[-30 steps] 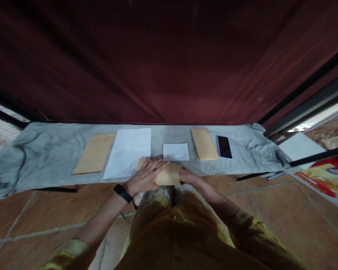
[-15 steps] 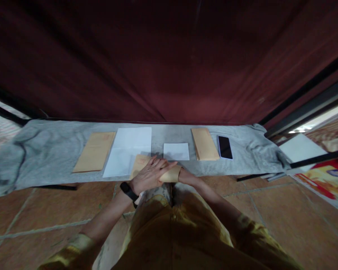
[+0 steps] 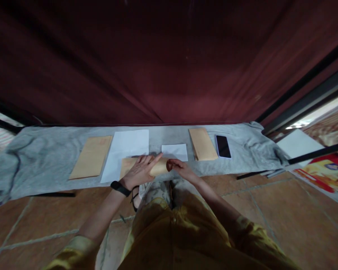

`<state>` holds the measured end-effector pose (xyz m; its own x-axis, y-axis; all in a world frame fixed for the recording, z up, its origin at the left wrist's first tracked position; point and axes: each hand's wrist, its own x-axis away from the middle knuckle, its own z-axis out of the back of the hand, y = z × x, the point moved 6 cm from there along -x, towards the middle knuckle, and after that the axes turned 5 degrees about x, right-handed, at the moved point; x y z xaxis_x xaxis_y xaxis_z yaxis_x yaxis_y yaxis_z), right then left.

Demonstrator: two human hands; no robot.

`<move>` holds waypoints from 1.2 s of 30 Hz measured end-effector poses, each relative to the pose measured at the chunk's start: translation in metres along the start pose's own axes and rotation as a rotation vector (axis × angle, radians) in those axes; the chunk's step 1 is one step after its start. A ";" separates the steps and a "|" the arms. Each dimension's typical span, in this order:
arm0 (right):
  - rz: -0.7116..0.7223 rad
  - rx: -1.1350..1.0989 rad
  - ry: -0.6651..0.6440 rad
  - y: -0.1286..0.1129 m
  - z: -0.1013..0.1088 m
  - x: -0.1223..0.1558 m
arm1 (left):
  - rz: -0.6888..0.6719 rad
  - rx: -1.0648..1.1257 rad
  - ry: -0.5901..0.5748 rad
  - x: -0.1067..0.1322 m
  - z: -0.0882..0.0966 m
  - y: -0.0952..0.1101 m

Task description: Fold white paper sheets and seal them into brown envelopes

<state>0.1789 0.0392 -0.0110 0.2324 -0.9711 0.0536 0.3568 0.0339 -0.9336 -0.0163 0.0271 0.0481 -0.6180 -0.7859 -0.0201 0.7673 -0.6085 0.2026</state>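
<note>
A brown paper envelope (image 3: 159, 167) lies crosswise near the bench's front edge, over the lower corner of a white sheet (image 3: 131, 144). Its right end gapes, showing a dark inside. My left hand (image 3: 138, 171), with a black band on the wrist, rests flat on the envelope, fingers stretched out. At the gaping end, my right hand (image 3: 183, 170) has its fingertips closed on the envelope's edge. Just beyond the envelope lies a small folded white paper (image 3: 174, 151), partly behind my left fingertip.
Brown envelopes lie at left (image 3: 91, 156) and in a stack at right (image 3: 202, 144), beside a phone (image 3: 223, 146). Grey cloth (image 3: 53, 150) covers the narrow bench. A dark red curtain (image 3: 163, 75) hangs behind it. A red and yellow box (image 3: 330, 174) stands at right.
My hands have moved apart; the right hand now shows at the envelope's end instead of below it. The envelope has shifted slightly left, and its right end has opened.
</note>
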 end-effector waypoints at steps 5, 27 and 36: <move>-0.062 -0.082 0.027 0.015 0.012 -0.003 | 0.099 0.027 -0.005 0.000 0.004 -0.024; 0.324 0.869 0.136 0.024 -0.002 -0.014 | 0.236 0.128 -0.118 -0.010 -0.010 -0.061; 0.196 0.893 0.179 0.007 -0.020 -0.040 | 0.268 0.115 -0.050 -0.004 -0.004 -0.064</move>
<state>0.1537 0.0730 -0.0269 0.2461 -0.9482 -0.2008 0.9071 0.2984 -0.2970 -0.0625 0.0693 0.0316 -0.4056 -0.9089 0.0973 0.8817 -0.3609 0.3040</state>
